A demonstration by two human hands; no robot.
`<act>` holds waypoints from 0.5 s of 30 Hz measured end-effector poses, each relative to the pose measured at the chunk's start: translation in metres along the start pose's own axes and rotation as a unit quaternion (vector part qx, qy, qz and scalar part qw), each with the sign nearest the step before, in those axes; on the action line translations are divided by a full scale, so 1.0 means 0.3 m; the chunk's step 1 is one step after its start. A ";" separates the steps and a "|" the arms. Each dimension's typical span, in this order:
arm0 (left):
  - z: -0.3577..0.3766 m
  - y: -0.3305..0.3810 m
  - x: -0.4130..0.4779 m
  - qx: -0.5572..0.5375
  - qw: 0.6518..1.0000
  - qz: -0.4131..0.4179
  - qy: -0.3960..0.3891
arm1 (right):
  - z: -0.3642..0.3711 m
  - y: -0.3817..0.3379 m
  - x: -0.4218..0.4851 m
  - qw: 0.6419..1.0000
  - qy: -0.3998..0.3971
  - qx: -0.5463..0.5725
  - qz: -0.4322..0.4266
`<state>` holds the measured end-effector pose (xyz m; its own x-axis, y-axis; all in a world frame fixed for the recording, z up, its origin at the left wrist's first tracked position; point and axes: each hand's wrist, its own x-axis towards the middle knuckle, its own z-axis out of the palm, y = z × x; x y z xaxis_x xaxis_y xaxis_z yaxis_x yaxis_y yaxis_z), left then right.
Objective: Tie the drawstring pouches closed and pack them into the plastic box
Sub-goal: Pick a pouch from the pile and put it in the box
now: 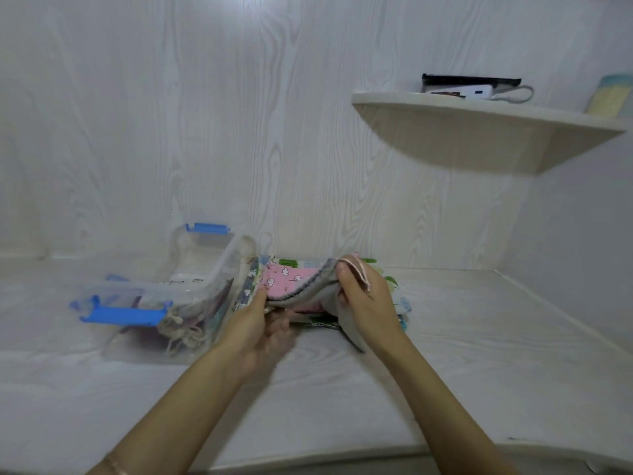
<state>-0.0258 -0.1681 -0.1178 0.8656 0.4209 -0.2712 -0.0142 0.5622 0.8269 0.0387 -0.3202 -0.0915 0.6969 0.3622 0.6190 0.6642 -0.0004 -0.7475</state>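
Pinches grey pouch (315, 289) up off the pouch stack (291, 277) with right hand (366, 296), seemingly to single it out for tying; steadies stack's left edge in left hand (265, 323) grip. Works at bench (342, 389) back edge, just beside plastic box (222, 265), likely for a short packing reach.

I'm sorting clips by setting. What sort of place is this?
Probably a home nook with a built-in desk: pale wood-grain walls, a corner shelf holding a power bank, and fabric pouches beside a clear plastic box.
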 end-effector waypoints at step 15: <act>0.066 0.087 -0.077 -0.021 0.980 0.195 -0.022 | -0.056 -0.049 0.049 0.885 0.141 0.394 0.205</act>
<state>-0.0363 -0.1773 -0.0802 0.8113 0.5788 0.0829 -0.3670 0.3937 0.8428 0.0436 -0.3305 -0.0673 0.9492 0.2348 0.2097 0.0229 0.6131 -0.7897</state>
